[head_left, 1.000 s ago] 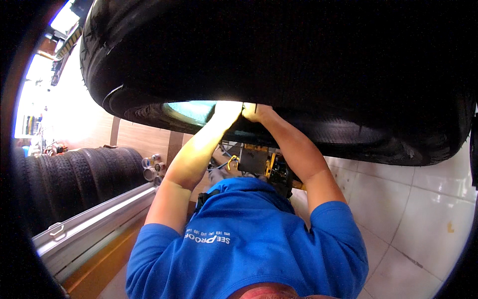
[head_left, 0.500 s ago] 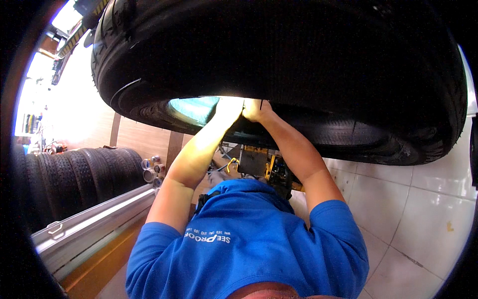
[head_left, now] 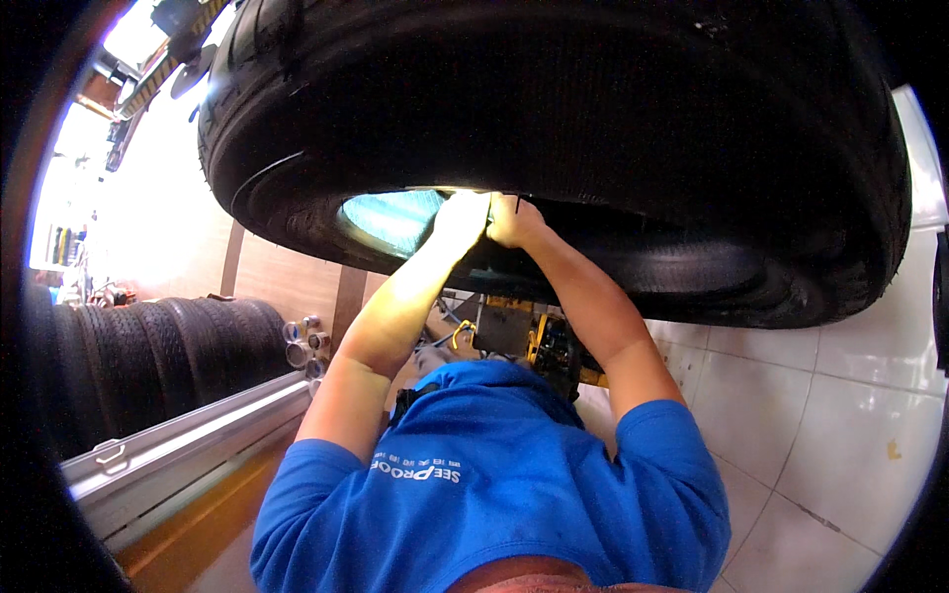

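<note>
A big black tyre (head_left: 554,119) fills the upper half of the head view, its inner opening facing me. Both my forearms reach up into that opening. My left hand (head_left: 462,219), washed out by bright light, is curled beside a lit pale-blue patch (head_left: 393,219) inside the tyre. Pressed close to it on the right is my right hand (head_left: 514,219), closed like a fist. A thin dark sliver shows at its top. The fingertips of both hands, and whatever they grip, are hidden.
Several worn tyres (head_left: 168,341) stand in a row at the left, behind a silver metal rail (head_left: 198,435). Small round cans (head_left: 304,346) are by the rail's end. Black and yellow equipment (head_left: 509,326) sits below the tyre. White floor tiles (head_left: 791,435) lie at the right.
The big tyre's outline has drawn in slightly at both sides. Slightly more of my left hand shows in the opening. Both hands stay together in nearly the same place.
</note>
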The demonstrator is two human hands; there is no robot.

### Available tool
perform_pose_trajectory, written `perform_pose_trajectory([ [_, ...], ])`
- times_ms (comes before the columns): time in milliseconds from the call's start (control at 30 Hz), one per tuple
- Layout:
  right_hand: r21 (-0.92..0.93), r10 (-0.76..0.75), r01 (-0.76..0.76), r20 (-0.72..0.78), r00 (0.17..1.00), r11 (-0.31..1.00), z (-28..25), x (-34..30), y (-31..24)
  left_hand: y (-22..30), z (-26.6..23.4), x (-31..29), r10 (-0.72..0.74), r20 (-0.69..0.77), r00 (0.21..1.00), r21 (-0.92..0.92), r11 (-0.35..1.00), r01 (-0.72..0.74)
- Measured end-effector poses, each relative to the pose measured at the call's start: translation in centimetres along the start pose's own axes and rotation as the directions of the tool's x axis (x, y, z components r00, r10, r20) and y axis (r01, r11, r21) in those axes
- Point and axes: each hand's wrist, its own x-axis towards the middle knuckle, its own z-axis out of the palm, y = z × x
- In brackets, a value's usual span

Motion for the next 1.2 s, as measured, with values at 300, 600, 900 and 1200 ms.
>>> perform_pose_trajectory([
  [300,-0.004,0.026,-0.026,-0.049,0.998,1.000,3.9,1.5,2.7,-0.1,0.7,-0.4,-0.048,-0.182,0.982,-0.093,0.995,0.031],
  [600,0.143,0.115,-0.124,0.072,0.991,0.982,3.1,1.3,2.6,0.4,0.3,0.7,-0.147,0.061,0.987,-0.128,0.980,0.154],
  [900,-0.113,0.019,-0.026,-0.067,0.998,0.993,4.8,1.2,3.7,-0.1,1.1,0.1,-0.003,-0.097,0.995,-0.118,0.993,-0.009],
  [1200,0.002,0.068,-0.068,0.007,0.998,0.998,4.6,1.9,3.2,0.2,0.2,-0.1,-0.033,-0.070,0.997,-0.040,0.999,0.031],
])
